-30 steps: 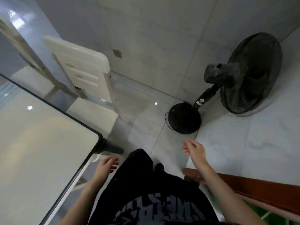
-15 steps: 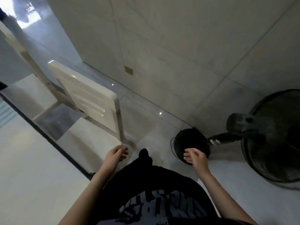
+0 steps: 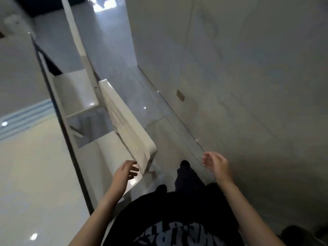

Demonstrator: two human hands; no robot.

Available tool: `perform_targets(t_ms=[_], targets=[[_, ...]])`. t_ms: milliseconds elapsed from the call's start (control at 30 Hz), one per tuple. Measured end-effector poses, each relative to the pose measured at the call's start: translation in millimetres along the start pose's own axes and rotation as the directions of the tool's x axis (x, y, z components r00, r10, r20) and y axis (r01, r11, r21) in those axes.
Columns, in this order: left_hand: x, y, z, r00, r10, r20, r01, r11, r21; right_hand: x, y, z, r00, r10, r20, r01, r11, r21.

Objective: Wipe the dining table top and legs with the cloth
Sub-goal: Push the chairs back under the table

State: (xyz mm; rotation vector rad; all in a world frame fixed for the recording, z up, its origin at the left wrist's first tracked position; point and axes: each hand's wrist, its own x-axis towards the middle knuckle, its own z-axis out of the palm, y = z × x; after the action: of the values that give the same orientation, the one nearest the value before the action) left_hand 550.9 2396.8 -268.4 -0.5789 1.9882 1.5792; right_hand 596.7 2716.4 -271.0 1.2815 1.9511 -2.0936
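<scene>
l hand loose, empty, just beside white chair; r hand loose, empty.

Home dining area: table, chair

Shirt txt — upside-down, illegible

Glossy cream table top with black edge, white chairs, black grey-lettered shirt.
</scene>
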Motion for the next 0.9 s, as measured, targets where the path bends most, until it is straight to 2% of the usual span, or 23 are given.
perform_targets(t_ms=[133, 233, 333, 433, 500, 600, 667, 700, 733, 800, 867, 900], targets=[[12, 32, 3, 0.97, 0.032, -0.24, -0.067, 0.988, -0.138, 51, -82, 64, 0.953, -0.114, 0.28, 0.123, 0.992, -0.014], [19, 60, 15, 0.924, 0.012, -0.381, -0.097, 0.974, -0.204, 78, -129, 117, 0.847, -0.176, 0.502, 0.23, 0.972, -0.047], [25, 89, 34, 0.874, -0.018, -0.486, -0.12, 0.96, -0.252, 90, -164, 168, 0.667, -0.22, 0.712, 0.375, 0.925, -0.065], [32, 115, 58, 0.805, -0.019, -0.593, -0.131, 0.969, -0.209, 90, -187, 214, 0.426, -0.224, 0.876, 0.523, 0.852, -0.036], [36, 124, 74, 0.726, 0.013, -0.688, -0.108, 0.989, -0.096, 95, -193, 243, 0.23, -0.242, 0.943, 0.693, 0.721, 0.017], [39, 136, 91, 0.621, -0.069, -0.781, -0.02, 0.994, -0.104, 105, -196, 284, -0.138, -0.281, 0.95, 0.893, 0.379, 0.242], [43, 139, 99, 0.59, -0.115, -0.8, 0.105, 0.992, -0.065, 110, -198, 311, -0.376, -0.146, 0.915, 0.902, 0.169, 0.398], [46, 140, 101, 0.584, -0.128, -0.802, 0.18, 0.983, -0.026, 114, -199, 326, -0.451, -0.033, 0.892, 0.889, 0.075, 0.452], [49, 140, 102, 0.575, -0.144, -0.806, 0.25, 0.968, 0.006, 117, -200, 340, -0.49, 0.081, 0.868, 0.87, -0.014, 0.493], [52, 139, 104, 0.548, -0.164, -0.821, 0.319, 0.947, 0.024, 125, -199, 366, -0.517, 0.233, 0.824, 0.809, -0.182, 0.559], [54, 136, 103, 0.523, -0.155, -0.838, 0.345, 0.938, 0.041, 132, -199, 390, -0.564, 0.267, 0.781, 0.722, -0.3, 0.624], [55, 133, 103, 0.516, -0.157, -0.842, 0.347, 0.937, 0.038, 134, -200, 400, -0.586, 0.273, 0.763, 0.69, -0.327, 0.646]])
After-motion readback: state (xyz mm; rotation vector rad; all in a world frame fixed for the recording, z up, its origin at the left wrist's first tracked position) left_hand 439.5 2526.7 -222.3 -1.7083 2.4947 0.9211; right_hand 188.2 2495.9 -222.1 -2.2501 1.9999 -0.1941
